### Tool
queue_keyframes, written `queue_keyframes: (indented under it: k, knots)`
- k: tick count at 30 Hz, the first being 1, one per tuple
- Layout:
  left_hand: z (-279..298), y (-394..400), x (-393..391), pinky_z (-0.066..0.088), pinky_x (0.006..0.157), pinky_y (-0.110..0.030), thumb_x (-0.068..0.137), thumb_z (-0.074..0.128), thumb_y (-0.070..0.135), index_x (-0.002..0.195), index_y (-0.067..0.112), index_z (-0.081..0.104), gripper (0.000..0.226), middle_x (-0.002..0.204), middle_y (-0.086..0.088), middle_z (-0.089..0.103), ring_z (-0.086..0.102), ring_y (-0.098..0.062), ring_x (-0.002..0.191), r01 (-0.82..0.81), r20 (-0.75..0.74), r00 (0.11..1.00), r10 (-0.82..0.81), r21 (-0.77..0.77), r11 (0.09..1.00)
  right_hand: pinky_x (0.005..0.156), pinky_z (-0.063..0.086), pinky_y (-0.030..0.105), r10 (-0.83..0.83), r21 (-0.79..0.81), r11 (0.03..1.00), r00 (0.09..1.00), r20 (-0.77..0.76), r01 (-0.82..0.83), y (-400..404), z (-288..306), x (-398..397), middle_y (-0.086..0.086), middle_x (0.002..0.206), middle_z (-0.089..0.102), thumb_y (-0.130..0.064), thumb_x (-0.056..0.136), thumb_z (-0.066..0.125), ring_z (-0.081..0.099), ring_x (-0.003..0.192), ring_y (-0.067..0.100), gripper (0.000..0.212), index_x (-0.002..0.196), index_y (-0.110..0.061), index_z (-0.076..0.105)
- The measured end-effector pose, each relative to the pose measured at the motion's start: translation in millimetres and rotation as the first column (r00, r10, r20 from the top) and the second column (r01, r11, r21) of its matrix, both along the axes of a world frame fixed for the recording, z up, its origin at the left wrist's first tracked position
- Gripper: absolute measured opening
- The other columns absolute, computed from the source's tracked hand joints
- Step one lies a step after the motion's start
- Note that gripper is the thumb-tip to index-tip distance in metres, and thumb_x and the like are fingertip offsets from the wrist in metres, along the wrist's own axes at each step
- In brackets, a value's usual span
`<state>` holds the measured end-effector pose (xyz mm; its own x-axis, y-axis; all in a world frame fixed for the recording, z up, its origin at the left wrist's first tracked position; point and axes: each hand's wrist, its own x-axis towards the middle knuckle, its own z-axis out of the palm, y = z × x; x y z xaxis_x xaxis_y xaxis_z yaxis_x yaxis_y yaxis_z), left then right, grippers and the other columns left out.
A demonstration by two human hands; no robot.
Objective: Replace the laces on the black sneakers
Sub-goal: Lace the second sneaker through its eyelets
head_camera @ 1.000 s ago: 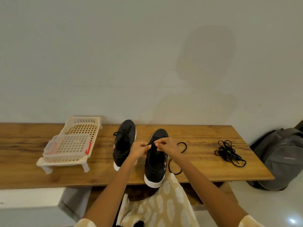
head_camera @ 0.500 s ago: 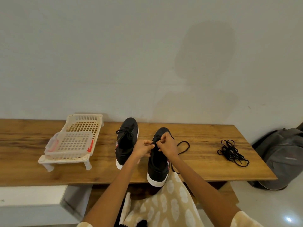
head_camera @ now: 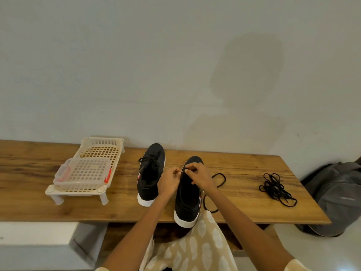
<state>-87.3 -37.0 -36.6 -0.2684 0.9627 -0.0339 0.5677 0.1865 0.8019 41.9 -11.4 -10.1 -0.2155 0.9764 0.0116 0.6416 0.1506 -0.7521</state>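
Two black sneakers with white soles stand side by side on the wooden table (head_camera: 244, 208), toes pointing to the wall. The left sneaker (head_camera: 149, 177) is laced with a bow. The right sneaker (head_camera: 187, 200) has its heel over the table's front edge. My left hand (head_camera: 169, 181) and my right hand (head_camera: 199, 176) meet over its front eyelets, both pinching its black lace (head_camera: 214, 190), which trails in loops on the table to the shoe's right. A loose bundle of black laces (head_camera: 276, 188) lies further right.
A cream plastic basket rack (head_camera: 86, 173) with a small clear lidded box on it stands at the table's left. A grey backpack (head_camera: 336, 196) sits on the floor beyond the right end. A white wall rises right behind the table.
My hands have drawn closer together and shifted a little toward the toe of the right sneaker. The lace loop beside the shoe has moved slightly.
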Motion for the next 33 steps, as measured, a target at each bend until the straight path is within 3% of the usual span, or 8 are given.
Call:
queue_keyframes:
  k: [2,5,9,14,19,25,30,33]
  knots:
    - [11,-3,-1,0.041,0.065,-0.027,0.097,0.049,0.028,0.097,0.024,0.062,0.014,0.092,0.011,0.061,0.058,-0.011,0.081,-0.069,0.004,0.998,0.069,0.077,0.995,0.066,0.048,0.021,0.108,0.044,0.992,0.986,0.129,-0.114,2,11,-1,-0.009,0.088,0.062,-0.028,0.092,0.058,0.057,0.082,0.009,0.023,0.108,-0.015,0.069]
    - [34,0,-4,0.041,0.069,-0.028,0.097,0.049,0.026,0.099,0.020,0.062,0.015,0.094,0.011,0.057,0.053,-0.009,0.083,-0.155,0.098,0.985,0.140,0.176,0.972,0.060,0.047,0.026,0.168,0.008,0.985,0.978,0.123,-0.170,5,32,-8,0.000,0.068,0.064,-0.029,0.091,0.060,0.058,0.062,0.012,0.022,0.078,-0.014,0.070]
    - [52,6,-12,0.052,0.078,-0.036,0.095,0.053,0.014,0.097,0.021,0.061,0.012,0.094,0.001,0.066,0.062,-0.017,0.083,-0.201,0.384,0.919,0.095,0.247,0.948,0.062,0.049,0.021,0.076,0.099,0.993,0.994,-0.074,-0.069,9,84,-19,-0.003,0.068,0.065,-0.025,0.089,0.063,0.057,0.059,0.007,0.015,0.081,-0.015,0.072]
    - [43,2,-4,0.040,0.080,-0.018,0.094,0.050,0.005,0.119,0.009,0.061,0.028,0.114,0.000,0.062,0.055,-0.012,0.101,0.138,0.305,0.943,-0.136,0.014,0.990,0.068,0.058,0.026,0.069,0.101,0.995,0.861,-0.504,-0.020,12,151,-28,0.008,0.089,0.070,-0.017,0.093,0.057,0.067,0.070,0.016,0.016,0.096,-0.004,0.065]
    - [39,-3,2,0.050,0.088,-0.032,0.093,0.057,0.023,0.074,0.016,0.069,0.023,0.082,-0.003,0.070,0.066,-0.021,0.085,-0.022,0.354,0.935,0.000,0.058,0.998,0.073,0.058,0.027,0.098,0.118,0.993,0.691,-0.716,-0.018,9,188,-31,0.009,0.091,0.070,-0.015,0.095,0.056,0.067,0.074,0.019,0.014,0.099,-0.003,0.060]
    - [68,-5,-7,0.053,0.069,-0.026,0.096,0.053,0.016,0.079,0.010,0.066,0.022,0.070,0.000,0.064,0.061,-0.014,0.067,-0.199,0.407,0.909,0.095,0.221,0.955,0.074,0.057,0.029,0.048,0.074,0.997,0.659,-0.750,0.011,6,182,-23,0.008,0.088,0.069,-0.014,0.096,0.054,0.066,0.072,0.017,0.010,0.095,-0.005,0.059]
    - [55,-7,-11,0.048,0.057,-0.021,0.097,0.052,0.014,0.073,0.013,0.061,0.025,0.067,-0.001,0.061,0.055,-0.012,0.058,-0.254,0.389,0.904,0.180,0.146,0.956,0.077,0.057,0.034,-0.114,-0.079,0.993,0.814,-0.569,0.084,6,131,-21,0.010,0.084,0.067,-0.014,0.095,0.053,0.062,0.067,0.017,0.010,0.088,-0.007,0.057]
    - [44,-14,-10,0.037,0.049,-0.018,0.097,0.047,0.010,0.121,0.010,0.054,0.025,0.092,-0.009,0.065,0.050,-0.011,0.059,-0.209,0.184,0.962,0.200,0.028,0.978,0.075,0.055,0.033,-0.174,-0.139,0.981,0.931,-0.321,0.135,-3,79,-25,0.008,0.078,0.063,-0.015,0.094,0.052,0.059,0.065,0.014,0.018,0.077,-0.011,0.057]
